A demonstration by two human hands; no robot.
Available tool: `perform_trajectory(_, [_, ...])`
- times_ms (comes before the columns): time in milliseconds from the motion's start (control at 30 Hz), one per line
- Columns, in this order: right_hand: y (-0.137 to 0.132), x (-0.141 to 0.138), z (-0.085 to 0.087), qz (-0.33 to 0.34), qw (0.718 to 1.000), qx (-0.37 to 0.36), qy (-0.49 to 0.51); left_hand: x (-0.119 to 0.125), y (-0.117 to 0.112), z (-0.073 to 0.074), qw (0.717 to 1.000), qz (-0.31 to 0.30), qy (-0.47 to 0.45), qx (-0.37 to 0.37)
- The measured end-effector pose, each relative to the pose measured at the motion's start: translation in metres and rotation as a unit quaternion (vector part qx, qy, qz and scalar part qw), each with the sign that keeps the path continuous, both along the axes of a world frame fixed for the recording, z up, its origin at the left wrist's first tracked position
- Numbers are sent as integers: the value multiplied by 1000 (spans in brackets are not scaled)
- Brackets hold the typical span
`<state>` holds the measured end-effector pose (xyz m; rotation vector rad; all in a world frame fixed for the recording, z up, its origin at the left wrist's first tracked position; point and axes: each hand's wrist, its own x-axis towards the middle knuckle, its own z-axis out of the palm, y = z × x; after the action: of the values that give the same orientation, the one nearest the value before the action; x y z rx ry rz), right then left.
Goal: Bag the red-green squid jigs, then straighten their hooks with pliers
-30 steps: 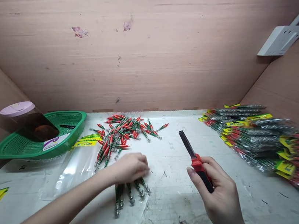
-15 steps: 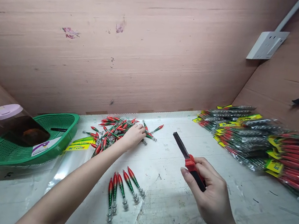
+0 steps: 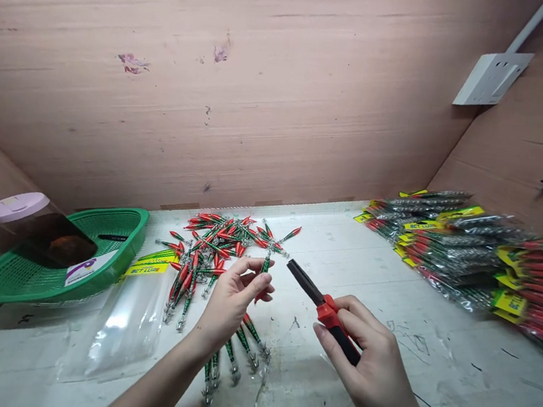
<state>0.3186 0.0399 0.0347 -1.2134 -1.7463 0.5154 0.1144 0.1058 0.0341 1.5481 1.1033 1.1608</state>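
Note:
My left hand [image 3: 232, 299] is raised over the table and pinches one red-and-green fishing lure [image 3: 265, 265] between thumb and fingers. Below it several lures [image 3: 234, 360] lie side by side in a row. A loose pile of the same lures [image 3: 218, 240] sits further back. My right hand [image 3: 369, 372] is closed round a tool with a red-and-black handle [image 3: 331, 316]; its black tip [image 3: 304, 281] points up-left, close to the held lure.
A green basket [image 3: 120, 236] with a lidded jar [image 3: 23, 209] stands at the left, clear bags with yellow labels [image 3: 136, 306] beside it. Stacks of packed lures [image 3: 470, 258] fill the right side. Wooden walls enclose the white table [image 3: 427, 387]; a socket box [image 3: 491, 76] hangs at upper right.
My left hand reached to the back pile, then came back toward me holding one lure. The tool in my right hand moved left and lower, toward the lure.

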Motion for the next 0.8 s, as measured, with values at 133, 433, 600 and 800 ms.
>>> perform_trajectory(133, [-5,-9,0,41,999,-15,1,1,-18,4,993,46,-99,-43])
perform_trajectory(433, [-10,-15,1,65,998,-24,2,0,-28,9,994,64,21,86])
perform_trajectory(600, [-11,-16,2,73,997,-30,8,-1,-31,12,969,115,110,191])
perform_trajectory(800, [-11,-14,3,85,996,-36,9,0,-31,11,929,136,162,304])
